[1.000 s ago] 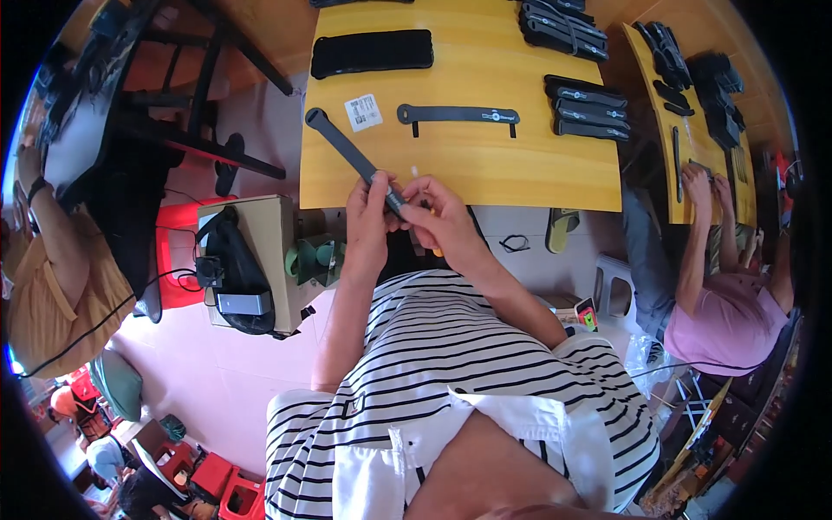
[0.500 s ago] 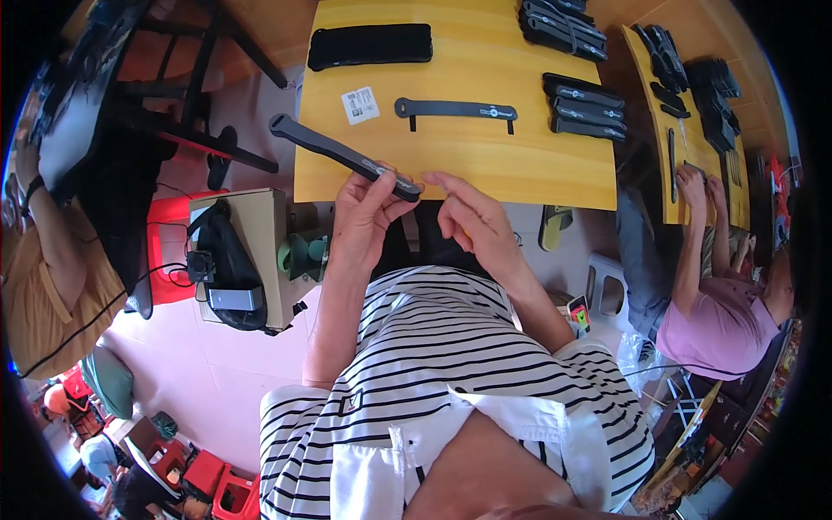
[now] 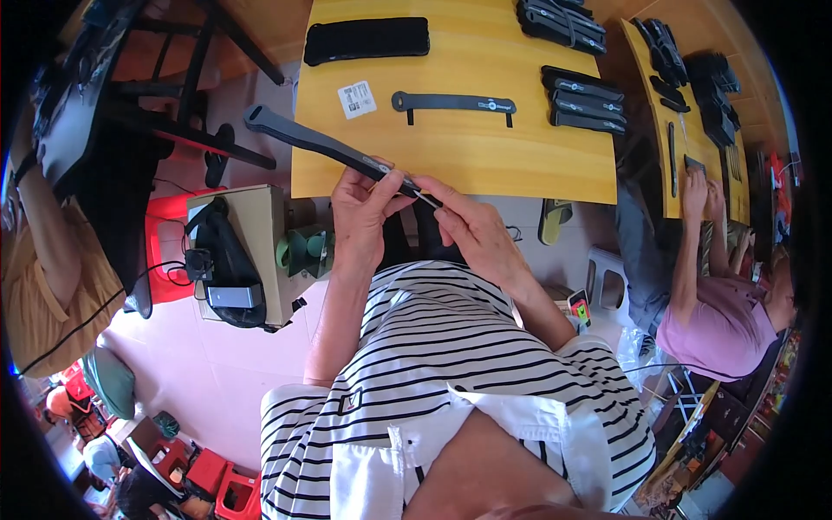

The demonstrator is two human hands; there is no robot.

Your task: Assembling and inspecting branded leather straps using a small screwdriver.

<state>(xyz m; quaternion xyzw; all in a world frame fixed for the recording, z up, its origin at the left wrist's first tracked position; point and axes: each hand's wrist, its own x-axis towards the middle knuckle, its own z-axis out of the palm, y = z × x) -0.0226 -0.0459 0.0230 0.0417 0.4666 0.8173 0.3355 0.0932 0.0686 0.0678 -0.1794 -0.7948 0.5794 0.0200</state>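
Note:
A long grey-and-black strap (image 3: 303, 139) with a rounded end slants over the front edge of the table, its far end pointing up to the left. My left hand (image 3: 362, 212) is closed round its lower part, thumb on top by the printed mark. The fingers of my right hand (image 3: 481, 236) pinch the strap's near end, where a thin pale edge shows. On the table ahead lies a similar grey strap (image 3: 455, 102) with two short black tabs under it. Beside that is a white printed label (image 3: 356, 100).
A black folded bundle (image 3: 367, 41) lies at the back left of the yellow table (image 3: 537, 169). Folded straps (image 3: 588, 108) and a banded bundle (image 3: 562, 26) are at the right. Left of me stands a cardboard box (image 3: 269, 251). A co-worker in pink (image 3: 719, 325) sits at the right.
My right hand has closed on the strap's near end; before, its fingers were apart from it. The strap's far end has shifted a little up and left.

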